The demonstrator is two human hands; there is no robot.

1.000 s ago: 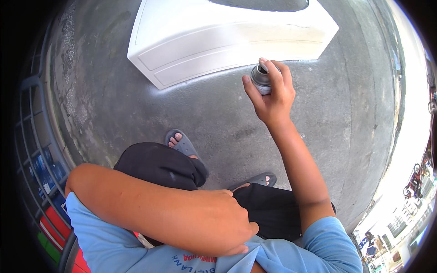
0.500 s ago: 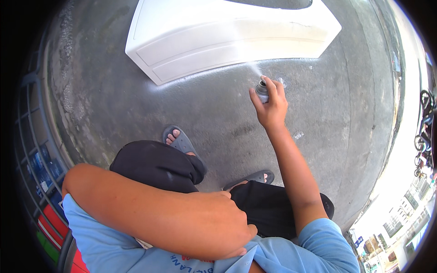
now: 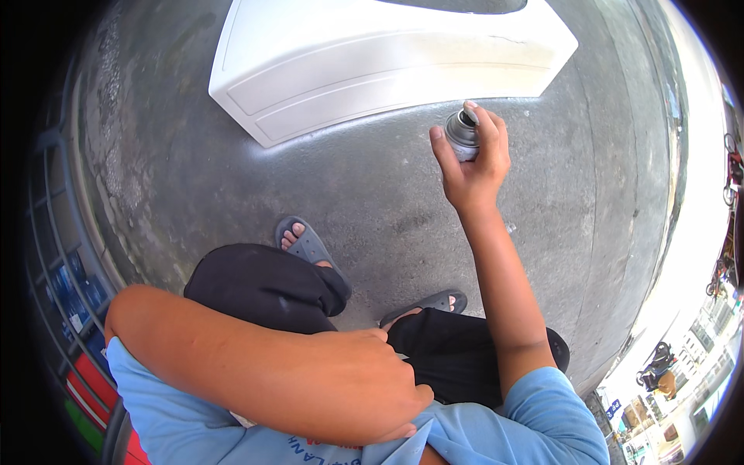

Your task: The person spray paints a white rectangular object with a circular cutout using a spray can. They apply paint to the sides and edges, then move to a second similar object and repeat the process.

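Mist's gone and the spray can [image 3: 462, 139] has shifted right, near the white casing [image 3: 333, 89], so spraying's probably paused. Right hand [image 3: 479, 170] has fingers wrapped round it; left hand [image 3: 384, 380] is curled, can't tell on what.

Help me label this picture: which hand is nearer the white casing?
Right. The right hand, holding a spray can, is out in front of the casing's near side; the left hand is farther back, by the blue shirt.
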